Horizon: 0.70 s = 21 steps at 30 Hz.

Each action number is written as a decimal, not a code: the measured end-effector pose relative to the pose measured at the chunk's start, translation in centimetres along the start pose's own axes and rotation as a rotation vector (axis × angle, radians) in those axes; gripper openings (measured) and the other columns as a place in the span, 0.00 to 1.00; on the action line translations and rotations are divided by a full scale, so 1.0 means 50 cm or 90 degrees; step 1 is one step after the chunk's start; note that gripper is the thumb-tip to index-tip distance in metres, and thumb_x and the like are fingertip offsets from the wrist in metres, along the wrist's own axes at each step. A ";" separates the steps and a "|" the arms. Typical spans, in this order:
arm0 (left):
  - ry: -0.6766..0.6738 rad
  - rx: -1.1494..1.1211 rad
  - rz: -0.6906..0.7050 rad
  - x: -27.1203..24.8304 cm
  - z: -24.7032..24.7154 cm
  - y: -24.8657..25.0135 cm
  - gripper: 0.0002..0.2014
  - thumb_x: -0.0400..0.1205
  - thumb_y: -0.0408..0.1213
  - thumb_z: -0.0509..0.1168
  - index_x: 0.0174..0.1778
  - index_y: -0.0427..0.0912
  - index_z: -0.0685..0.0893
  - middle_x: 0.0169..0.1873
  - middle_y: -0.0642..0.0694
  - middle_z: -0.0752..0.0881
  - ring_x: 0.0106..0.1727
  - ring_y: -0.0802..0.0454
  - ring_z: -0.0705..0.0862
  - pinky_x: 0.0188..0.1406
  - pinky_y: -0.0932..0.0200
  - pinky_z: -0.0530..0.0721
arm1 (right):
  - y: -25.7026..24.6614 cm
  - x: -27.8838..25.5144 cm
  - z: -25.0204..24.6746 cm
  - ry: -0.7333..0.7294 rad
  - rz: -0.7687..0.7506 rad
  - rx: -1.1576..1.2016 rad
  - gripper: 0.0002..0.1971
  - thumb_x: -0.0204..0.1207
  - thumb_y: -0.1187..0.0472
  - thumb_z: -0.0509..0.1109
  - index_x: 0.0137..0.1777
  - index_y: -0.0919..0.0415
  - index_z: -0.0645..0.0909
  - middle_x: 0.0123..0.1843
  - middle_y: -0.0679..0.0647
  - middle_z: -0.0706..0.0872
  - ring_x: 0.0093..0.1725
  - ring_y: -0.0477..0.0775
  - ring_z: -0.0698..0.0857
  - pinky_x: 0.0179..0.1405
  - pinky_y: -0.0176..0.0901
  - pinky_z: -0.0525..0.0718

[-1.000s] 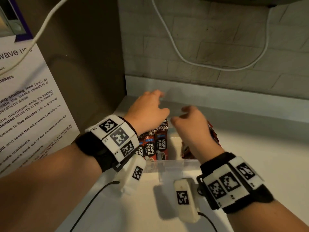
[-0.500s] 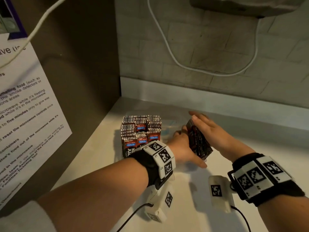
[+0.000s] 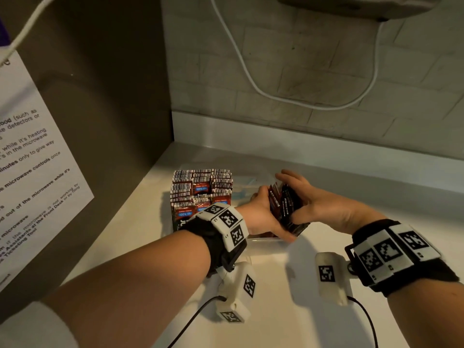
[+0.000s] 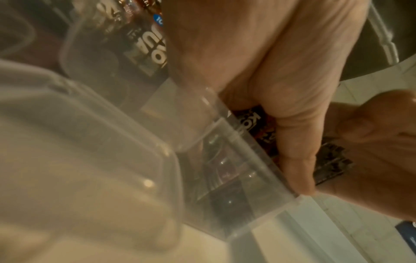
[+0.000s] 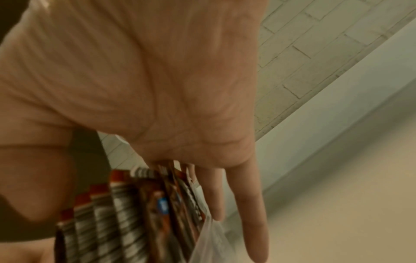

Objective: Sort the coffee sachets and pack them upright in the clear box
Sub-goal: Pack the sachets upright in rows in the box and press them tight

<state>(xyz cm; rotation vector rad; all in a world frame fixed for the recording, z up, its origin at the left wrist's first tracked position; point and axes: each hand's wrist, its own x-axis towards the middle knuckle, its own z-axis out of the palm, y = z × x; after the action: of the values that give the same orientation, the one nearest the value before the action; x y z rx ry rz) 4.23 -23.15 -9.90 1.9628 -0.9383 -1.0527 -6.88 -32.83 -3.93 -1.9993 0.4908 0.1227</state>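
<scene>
On the pale tabletop (image 3: pixel 276 310), close to the corner where a dark side panel meets the brick wall, stands the clear box (image 3: pixel 263 241). Its left part is filled with rows of red coffee sachets (image 3: pixel 200 189) standing upright, packed tight against each other. At the right end of the box, a loose bundle of sachets (image 3: pixel 285 205) leans tilted, squeezed between the two hands. The left hand (image 3: pixel 261 217) presses against the bundle's left face, thumb along the near side by the box's front wall, as the left wrist view also shows through the clear plastic. The right hand (image 3: pixel 324 207) lies flat against the bundle's right face, its fingers (image 5: pixel 254 210) straight and reaching toward the back, thumb curled round the near edge of the bundle. How deep the bundle sits in the box cannot be told. A printed notice (image 3: pixel 37 172) hangs on the left panel, and a white cable (image 3: pixel 288 96) loops across the wall.
</scene>
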 end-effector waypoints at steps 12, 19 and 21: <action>0.023 -0.102 -0.015 -0.012 -0.007 0.015 0.50 0.57 0.29 0.74 0.75 0.52 0.59 0.61 0.41 0.80 0.63 0.39 0.81 0.61 0.38 0.84 | 0.010 -0.003 0.008 0.035 -0.009 -0.036 0.51 0.55 0.61 0.72 0.82 0.50 0.58 0.78 0.36 0.53 0.74 0.50 0.68 0.66 0.45 0.80; 0.071 -0.043 0.015 -0.004 0.002 0.014 0.40 0.64 0.24 0.77 0.70 0.46 0.69 0.58 0.44 0.82 0.61 0.44 0.82 0.61 0.42 0.84 | 0.009 -0.004 0.017 0.064 -0.006 -0.073 0.40 0.70 0.68 0.71 0.81 0.54 0.59 0.77 0.43 0.57 0.70 0.52 0.72 0.67 0.47 0.79; 0.096 -0.008 0.023 -0.003 0.003 0.018 0.36 0.66 0.25 0.76 0.69 0.45 0.71 0.57 0.44 0.83 0.59 0.44 0.82 0.61 0.43 0.84 | 0.003 -0.004 0.022 0.070 0.000 -0.085 0.42 0.66 0.63 0.70 0.82 0.55 0.58 0.78 0.43 0.56 0.70 0.51 0.71 0.63 0.42 0.78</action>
<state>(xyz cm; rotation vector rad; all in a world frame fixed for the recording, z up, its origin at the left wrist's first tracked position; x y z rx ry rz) 3.80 -23.50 -9.16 1.9778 -0.8794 -0.8757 -7.00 -31.85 -4.50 -2.1444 0.5658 0.0459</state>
